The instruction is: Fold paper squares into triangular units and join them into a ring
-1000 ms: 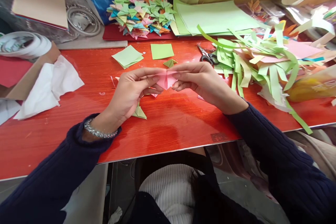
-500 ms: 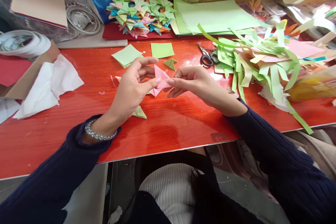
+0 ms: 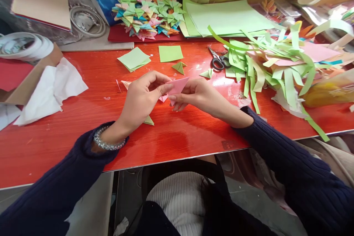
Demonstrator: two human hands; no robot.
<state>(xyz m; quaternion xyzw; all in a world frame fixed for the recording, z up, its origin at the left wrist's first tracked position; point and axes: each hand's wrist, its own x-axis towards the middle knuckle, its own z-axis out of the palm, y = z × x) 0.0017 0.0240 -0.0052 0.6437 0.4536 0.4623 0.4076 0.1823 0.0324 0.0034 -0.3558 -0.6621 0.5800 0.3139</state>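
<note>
The fingers of the left hand [image 3: 142,94] are clamped on the left edge of a pink folded paper triangle [image 3: 179,85], near the middle of the frame; the right hand [image 3: 206,96] pinches its lower corner between thumb and fingers. Half a second ago the triangle had a corner pointing up; now its long top edge slants and a corner points toward the upper right of the frame. I judge this a turn in the hands, with the piece still being handled rather than set down. A pale green folded paper piece [image 3: 207,73], mostly hidden then, now shows clear of the right hand.

Just below the triangle, a small pink folded paper piece [image 3: 163,98] lies on the glossy red surface [image 3: 179,136], partly covered by the hands. The left hand also hides part of a light green folded paper piece [image 3: 149,120]. Above sit an olive-green folded paper piece [image 3: 179,68] and a bright green paper square [image 3: 170,54]. Right of centre, black-handled scissors [image 3: 218,62] lie against a heap of green paper strips [image 3: 250,61], which crowds that side.
</note>
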